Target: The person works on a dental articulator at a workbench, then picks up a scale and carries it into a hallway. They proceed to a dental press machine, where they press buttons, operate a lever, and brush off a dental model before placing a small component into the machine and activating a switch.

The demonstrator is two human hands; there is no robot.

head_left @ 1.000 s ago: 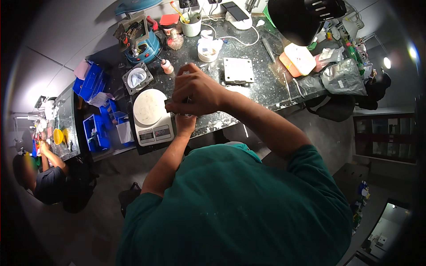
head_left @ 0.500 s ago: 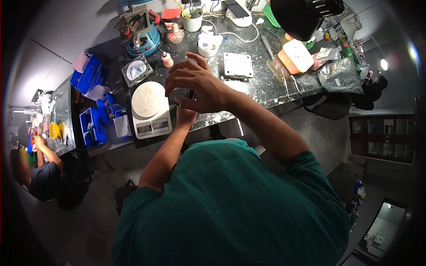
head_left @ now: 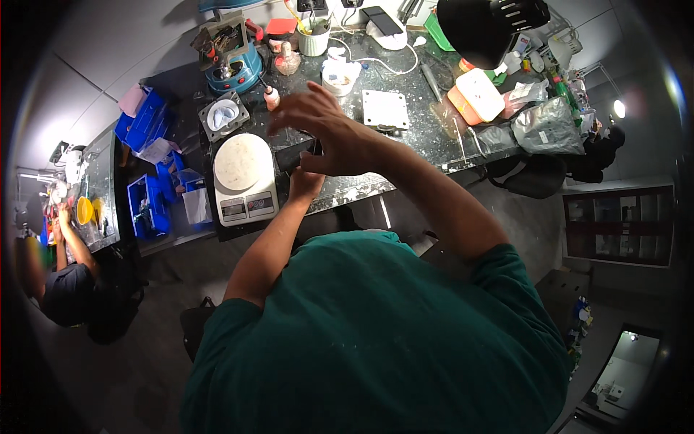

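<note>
My left hand (head_left: pixel 306 181), partly hidden by my right, holds a dark flat object (head_left: pixel 291 154) at the bench's front. My right hand (head_left: pixel 325 134) is raised over it, fingers apart and slightly blurred. To the left sit a kitchen scale (head_left: pixel 246 213) with a round cream plate (head_left: pixel 240 158) and, behind it, a square metal mould (head_left: pixel 238 122) around a white cup. A small pink bottle (head_left: pixel 272 98) stands beyond my fingers; a square metal plate (head_left: pixel 384 108) lies to the right.
The speckled dark bench (head_left: pixel 434 150) holds a white tub (head_left: pixel 340 78), a pink container (head_left: pixel 470 97), silver bags (head_left: pixel 543 126) and a blue machine (head_left: pixel 231 69). A black lamp (head_left: pixel 473 25) overhangs it. Blue bins (head_left: pixel 148 202) stand left; a co-worker (head_left: pixel 69 289) works at another bench.
My right fingers have gone from bent over the object in my left hand to raised and spread, uncovering more of that dark object, which now shows tilted flatter.
</note>
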